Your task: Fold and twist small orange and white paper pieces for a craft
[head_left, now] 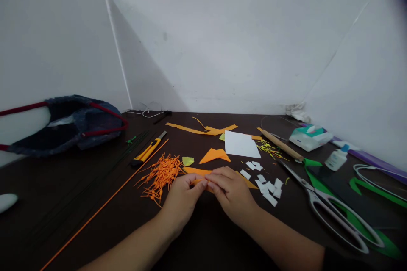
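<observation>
My left hand (182,197) and my right hand (234,194) meet at the front middle of the dark table. Both pinch a small piece of orange crepe paper (201,181) between thumbs and fingertips, which hide most of it. Just behind them lies a flat orange paper strip (199,171), its pointed end (249,181) showing past my right hand. A folded orange paper piece (214,155) and a yellow-green scrap (188,161) rest farther back. Close by my left hand is a pile of thin orange stamens (163,172); small white paper pieces (269,187) are scattered right of my right hand.
Large scissors (333,211) lie at right over green paper (318,184), near a wooden stick (281,145), glue bottle (337,159) and tissue pack (310,137). A yellow cutter (149,151), long orange stick (108,205) and denim bag (79,125) are left. White paper (241,144) lies behind.
</observation>
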`<control>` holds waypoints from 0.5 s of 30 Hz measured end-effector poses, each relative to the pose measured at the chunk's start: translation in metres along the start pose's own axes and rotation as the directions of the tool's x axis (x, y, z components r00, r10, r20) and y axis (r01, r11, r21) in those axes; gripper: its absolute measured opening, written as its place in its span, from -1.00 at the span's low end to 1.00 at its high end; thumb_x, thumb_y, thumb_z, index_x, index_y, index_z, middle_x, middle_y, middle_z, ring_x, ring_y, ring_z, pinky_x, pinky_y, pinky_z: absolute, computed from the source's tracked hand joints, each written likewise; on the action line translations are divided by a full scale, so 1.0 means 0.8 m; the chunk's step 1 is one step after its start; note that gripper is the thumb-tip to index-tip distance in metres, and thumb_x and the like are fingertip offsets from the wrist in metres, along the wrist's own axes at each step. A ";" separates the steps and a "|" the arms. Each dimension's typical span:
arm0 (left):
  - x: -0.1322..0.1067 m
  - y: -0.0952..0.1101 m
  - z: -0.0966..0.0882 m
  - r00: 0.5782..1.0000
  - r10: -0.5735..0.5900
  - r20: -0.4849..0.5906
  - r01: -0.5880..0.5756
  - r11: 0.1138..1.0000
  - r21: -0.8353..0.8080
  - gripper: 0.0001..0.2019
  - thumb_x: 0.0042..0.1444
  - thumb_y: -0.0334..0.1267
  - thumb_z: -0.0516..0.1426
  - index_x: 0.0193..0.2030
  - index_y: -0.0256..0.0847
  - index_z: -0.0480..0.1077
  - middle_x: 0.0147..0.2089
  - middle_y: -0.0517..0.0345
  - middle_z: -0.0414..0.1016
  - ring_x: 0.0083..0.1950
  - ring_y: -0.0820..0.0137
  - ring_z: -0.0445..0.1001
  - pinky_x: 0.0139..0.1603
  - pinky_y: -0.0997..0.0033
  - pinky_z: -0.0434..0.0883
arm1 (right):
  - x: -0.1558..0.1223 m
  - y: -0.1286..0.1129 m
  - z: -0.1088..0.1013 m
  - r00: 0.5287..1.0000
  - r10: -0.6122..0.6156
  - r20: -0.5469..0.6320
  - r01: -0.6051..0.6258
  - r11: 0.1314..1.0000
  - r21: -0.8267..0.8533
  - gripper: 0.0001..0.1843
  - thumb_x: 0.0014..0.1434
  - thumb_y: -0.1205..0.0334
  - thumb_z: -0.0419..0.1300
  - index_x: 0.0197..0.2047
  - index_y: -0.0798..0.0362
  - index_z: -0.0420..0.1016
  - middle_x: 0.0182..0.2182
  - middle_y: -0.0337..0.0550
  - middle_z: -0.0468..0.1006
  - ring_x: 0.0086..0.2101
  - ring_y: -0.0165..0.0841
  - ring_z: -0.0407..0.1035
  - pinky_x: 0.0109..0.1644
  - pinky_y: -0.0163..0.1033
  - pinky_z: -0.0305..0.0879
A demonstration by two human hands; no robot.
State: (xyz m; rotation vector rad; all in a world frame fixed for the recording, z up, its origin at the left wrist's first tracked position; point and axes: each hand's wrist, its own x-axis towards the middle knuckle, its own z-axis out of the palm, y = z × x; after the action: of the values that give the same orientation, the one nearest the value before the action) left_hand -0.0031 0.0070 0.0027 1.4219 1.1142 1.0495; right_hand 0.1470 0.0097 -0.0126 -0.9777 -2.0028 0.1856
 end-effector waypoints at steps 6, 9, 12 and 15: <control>-0.003 0.000 0.004 0.994 -0.101 0.044 0.105 0.989 -0.107 -0.90 -0.06 -0.28 0.14 -0.48 -0.28 0.40 -0.49 0.20 0.42 -0.40 0.39 0.33 -0.34 0.45 0.24 | 0.001 -0.002 -0.007 0.998 -0.037 0.058 0.044 0.991 -0.129 -0.77 0.14 0.39 -0.04 -0.30 0.06 0.44 -0.38 -0.08 0.46 -0.33 -0.28 0.28 -0.24 -0.14 0.24; -0.002 -0.002 0.002 0.993 -0.116 0.036 0.118 0.991 -0.065 -0.89 -0.06 -0.27 0.14 -0.49 -0.27 0.39 -0.52 0.23 0.38 -0.43 0.41 0.31 -0.38 0.46 0.21 | 0.002 -0.003 -0.008 0.996 0.033 0.078 -0.026 0.995 -0.095 -0.84 0.09 0.42 0.02 -0.36 0.05 0.41 -0.41 -0.13 0.43 -0.34 -0.31 0.27 -0.26 -0.17 0.22; 0.000 -0.002 0.000 0.992 -0.100 0.077 0.106 0.992 -0.072 -0.90 -0.07 -0.30 0.14 -0.40 -0.28 0.42 -0.40 0.15 0.45 -0.32 0.35 0.35 -0.27 0.41 0.24 | 0.004 -0.003 -0.007 0.988 0.141 0.059 -0.141 0.990 -0.012 -0.86 -0.02 0.48 0.10 -0.42 0.05 0.38 -0.45 -0.20 0.41 -0.37 -0.35 0.27 -0.31 -0.23 0.22; 0.001 -0.001 -0.002 0.989 -0.088 0.119 0.095 0.994 -0.059 -0.89 -0.10 -0.32 0.15 -0.39 -0.29 0.42 -0.36 0.12 0.46 -0.30 0.34 0.35 -0.25 0.39 0.24 | 0.005 -0.001 -0.005 0.965 0.253 0.064 -0.257 0.963 0.084 -0.83 -0.11 0.52 0.12 -0.49 0.06 0.36 -0.49 -0.24 0.38 -0.43 -0.39 0.28 -0.37 -0.29 0.21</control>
State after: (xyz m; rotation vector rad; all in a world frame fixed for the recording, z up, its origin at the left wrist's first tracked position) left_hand -0.0047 0.0079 0.0025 1.3503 1.0422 0.9181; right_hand 0.1480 0.0111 -0.0070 -1.1805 -1.8923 0.4446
